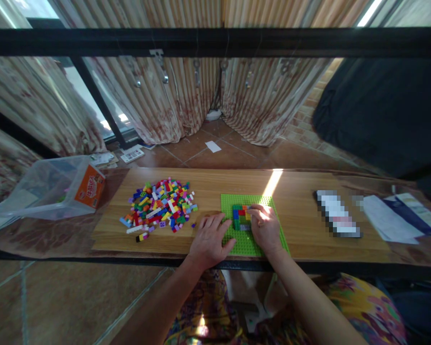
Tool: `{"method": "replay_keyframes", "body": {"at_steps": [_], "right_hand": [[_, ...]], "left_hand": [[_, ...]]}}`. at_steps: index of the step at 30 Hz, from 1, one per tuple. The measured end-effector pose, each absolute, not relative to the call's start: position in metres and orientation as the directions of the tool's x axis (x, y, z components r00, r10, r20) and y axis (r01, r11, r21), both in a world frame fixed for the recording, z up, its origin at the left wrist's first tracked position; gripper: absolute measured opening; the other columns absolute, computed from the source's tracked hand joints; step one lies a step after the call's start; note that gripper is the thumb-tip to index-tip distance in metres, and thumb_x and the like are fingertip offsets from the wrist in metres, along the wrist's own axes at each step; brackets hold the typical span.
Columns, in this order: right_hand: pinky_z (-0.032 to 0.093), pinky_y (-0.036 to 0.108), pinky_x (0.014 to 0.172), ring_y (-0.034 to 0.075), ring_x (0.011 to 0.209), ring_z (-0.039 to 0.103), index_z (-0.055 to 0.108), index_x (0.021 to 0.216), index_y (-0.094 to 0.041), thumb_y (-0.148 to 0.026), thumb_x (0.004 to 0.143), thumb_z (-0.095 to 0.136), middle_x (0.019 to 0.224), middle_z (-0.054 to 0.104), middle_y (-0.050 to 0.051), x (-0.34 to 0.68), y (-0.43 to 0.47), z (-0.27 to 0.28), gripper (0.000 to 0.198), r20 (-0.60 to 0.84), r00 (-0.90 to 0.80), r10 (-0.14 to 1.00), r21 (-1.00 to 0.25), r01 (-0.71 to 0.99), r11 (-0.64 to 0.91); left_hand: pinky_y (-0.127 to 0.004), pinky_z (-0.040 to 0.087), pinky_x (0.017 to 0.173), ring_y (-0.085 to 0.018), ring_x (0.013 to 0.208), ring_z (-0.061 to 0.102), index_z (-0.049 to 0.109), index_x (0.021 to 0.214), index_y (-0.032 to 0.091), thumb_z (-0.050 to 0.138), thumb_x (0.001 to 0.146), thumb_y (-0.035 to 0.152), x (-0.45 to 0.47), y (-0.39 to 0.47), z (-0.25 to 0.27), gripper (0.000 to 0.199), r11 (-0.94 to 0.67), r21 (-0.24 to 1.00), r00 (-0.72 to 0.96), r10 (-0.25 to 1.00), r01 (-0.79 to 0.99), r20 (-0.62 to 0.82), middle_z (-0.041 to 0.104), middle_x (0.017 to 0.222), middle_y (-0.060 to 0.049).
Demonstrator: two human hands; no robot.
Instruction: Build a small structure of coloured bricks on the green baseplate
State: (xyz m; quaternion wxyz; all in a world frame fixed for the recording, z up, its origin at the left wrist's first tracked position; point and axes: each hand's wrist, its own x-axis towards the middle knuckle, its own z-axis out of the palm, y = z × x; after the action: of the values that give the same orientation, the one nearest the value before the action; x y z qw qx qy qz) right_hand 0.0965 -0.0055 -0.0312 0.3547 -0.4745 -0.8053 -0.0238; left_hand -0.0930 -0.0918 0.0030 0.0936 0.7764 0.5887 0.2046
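A bright green baseplate (240, 247) lies on the wooden board. On it sits a small build of coloured toy bricks (240, 219), with green, blue, red, yellow and orange pieces around an open middle. My right hand (266, 229) bends over the build's right side, its fingertips pinched together at the bricks. Whatever lies between those fingertips is hidden. Palm down, my left hand (209, 240) rests across the plate's left edge, fingers apart and holding nothing. Left of that hand spreads a pile of loose toy bricks (161, 206) in many colours.
At the far left a clear plastic bin (53, 191) with an orange label lies on its side. A blurred-out phone-like object (337, 214) is on the wooden board (301, 191) at right, beside some papers (393, 218). A dark bar (215, 43) crosses above, before curtains (179, 96).
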Motion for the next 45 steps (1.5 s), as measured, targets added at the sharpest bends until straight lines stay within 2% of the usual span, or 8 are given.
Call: {"method": "replay_keyframes", "body": {"at_steps": [7, 19, 26, 34, 40, 45], "right_hand": [[0.044, 0.032, 0.082, 0.02, 0.091, 0.055, 0.068, 0.083, -0.021, -0.012, 0.086, 0.047, 0.101, 0.068, 0.005, 0.092, -0.008, -0.028, 0.024, 0.581, -0.315, 0.75, -0.229, 0.821, 0.523], [0.043, 0.033, 0.078, 0.021, 0.089, 0.052, 0.067, 0.079, -0.023, -0.017, 0.09, 0.039, 0.094, 0.066, 0.006, 0.088, -0.01, -0.025, 0.03, 0.557, -0.316, 0.768, -0.234, 0.828, 0.51], [0.042, 0.032, 0.078, 0.02, 0.087, 0.051, 0.063, 0.075, -0.022, -0.017, 0.089, 0.039, 0.088, 0.063, 0.006, 0.086, -0.008, -0.025, 0.028, 0.554, -0.331, 0.764, -0.235, 0.818, 0.525], [0.042, 0.033, 0.08, 0.02, 0.085, 0.052, 0.061, 0.081, -0.022, -0.016, 0.088, 0.04, 0.091, 0.063, 0.005, 0.09, -0.004, -0.033, 0.023, 0.588, -0.34, 0.734, -0.25, 0.786, 0.565], [0.043, 0.034, 0.079, 0.021, 0.085, 0.053, 0.061, 0.086, -0.022, -0.016, 0.086, 0.041, 0.092, 0.064, 0.005, 0.093, 0.0, -0.038, 0.02, 0.607, -0.335, 0.721, -0.239, 0.788, 0.568], [0.043, 0.035, 0.078, 0.021, 0.084, 0.053, 0.061, 0.087, -0.023, -0.018, 0.084, 0.043, 0.093, 0.064, 0.005, 0.095, 0.002, -0.041, 0.019, 0.611, -0.335, 0.717, -0.265, 0.767, 0.584]], "left_hand": [[-0.047, 0.032, 0.104, -0.028, 0.121, 0.044, 0.053, 0.125, 0.023, 0.053, 0.086, 0.042, -0.093, -0.092, 0.003, 0.043, -0.286, 0.386, 0.218, 0.953, 0.877, 0.209, 0.049, 0.134, -0.01], [-0.048, 0.032, 0.103, -0.029, 0.121, 0.045, 0.053, 0.126, 0.023, 0.055, 0.086, 0.041, -0.094, -0.092, 0.001, 0.044, -0.292, 0.39, 0.225, 0.952, 0.873, 0.209, 0.049, 0.134, -0.011], [-0.048, 0.033, 0.103, -0.029, 0.12, 0.045, 0.053, 0.125, 0.023, 0.055, 0.085, 0.041, -0.093, -0.092, 0.0, 0.043, -0.285, 0.382, 0.211, 0.951, 0.879, 0.224, 0.05, 0.133, -0.011], [-0.048, 0.033, 0.103, -0.028, 0.124, 0.043, 0.052, 0.126, 0.022, 0.054, 0.086, 0.043, -0.094, -0.094, 0.0, 0.045, -0.3, 0.377, 0.228, 0.947, 0.876, 0.225, 0.05, 0.133, -0.011], [-0.046, 0.034, 0.106, -0.027, 0.124, 0.045, 0.053, 0.123, 0.021, 0.057, 0.084, 0.044, -0.096, -0.096, -0.004, 0.045, -0.299, 0.424, 0.207, 0.946, 0.855, 0.25, 0.049, 0.135, -0.01], [-0.044, 0.038, 0.104, -0.025, 0.12, 0.048, 0.056, 0.119, 0.021, 0.056, 0.085, 0.035, -0.103, -0.104, -0.009, 0.037, -0.285, 0.504, 0.158, 0.947, 0.815, 0.28, 0.054, 0.129, -0.009]]}}
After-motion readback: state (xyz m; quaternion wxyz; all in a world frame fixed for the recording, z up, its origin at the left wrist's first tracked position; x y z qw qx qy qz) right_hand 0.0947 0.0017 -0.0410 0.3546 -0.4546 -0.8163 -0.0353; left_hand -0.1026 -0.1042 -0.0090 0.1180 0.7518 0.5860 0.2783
